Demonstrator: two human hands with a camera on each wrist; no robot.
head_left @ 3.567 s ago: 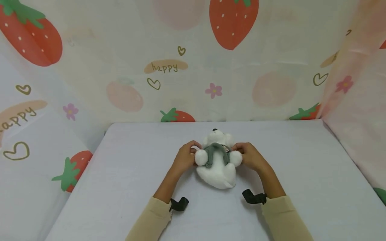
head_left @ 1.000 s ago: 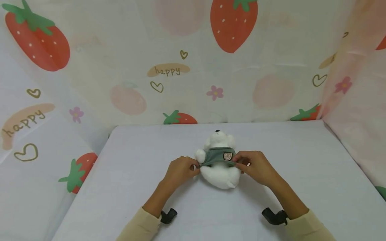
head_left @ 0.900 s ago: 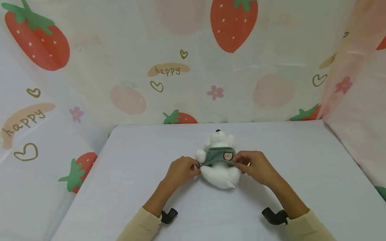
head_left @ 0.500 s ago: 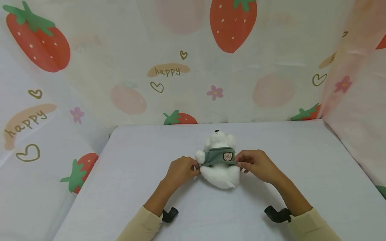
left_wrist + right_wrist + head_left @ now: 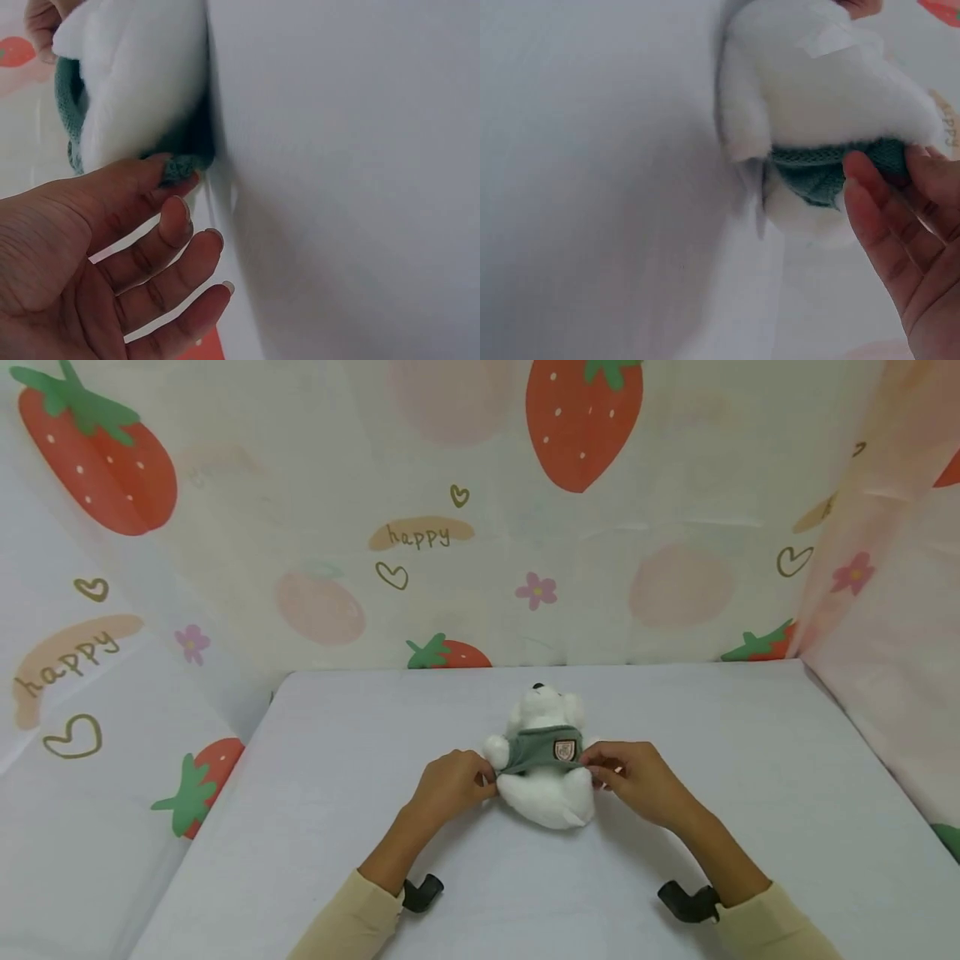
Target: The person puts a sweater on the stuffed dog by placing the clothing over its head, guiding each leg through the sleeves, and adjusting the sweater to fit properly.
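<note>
- Work item: a white plush toy (image 5: 536, 797), lying at the middle of the white table (image 5: 360, 735), its black nose (image 5: 537, 686) toward the printed backdrop (image 5: 300, 510).
- Garment: a green knitted sweater (image 5: 534, 748) with 1 badge (image 5: 565, 750). It is worn on the toy's upper body, below the head (image 5: 545, 710).
- Left hand (image 5: 448, 785): thumb and index finger pinch the sweater's edge at the toy's side, next to 1 round paw (image 5: 496, 752). In the left wrist view, the other 3 fingers are loosely bent and hold nothing.
- Right hand (image 5: 641, 781): thumb and fingertips pinch the hem (image 5: 810, 155) at the opposite side. The grip is light, with the fingers only partly bent.
- Done, judged from the present layout: the sweater is around the body, the badge faces up, and the front lies fairly flat between the 2 hands.
- Remaining, by judgement: the hem sits high, leaving the lower body bare, and looks uneven and folded in the right wrist view. Smoothing is probably incomplete, and neither hand has released the edge.
- Not verifiable: the far underside of the garment, and the paw beside the right hand, which is mostly hidden.
</note>
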